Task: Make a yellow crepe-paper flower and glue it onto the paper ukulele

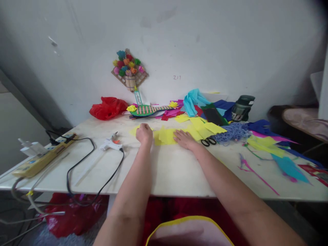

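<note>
Both my arms reach out over a white table (164,171). My left hand (144,134) is curled into a loose fist, resting on a yellow paper piece (165,135). What its fingers pinch, if anything, is hidden. My right hand (185,139) lies flat with fingers stretched out, pressing the right edge of the same yellow paper. More yellow paper squares (203,127) lie just beyond my right hand, next to black scissors (208,141).
A white glue gun (111,145) with black cord lies left of my hands, a power strip (41,158) at the left edge. Coloured paper scraps (271,145), a blue tangle (230,132), a dark jar (242,107) and a red bag (109,107) crowd the back. A paper-flower decoration (128,70) hangs on the wall.
</note>
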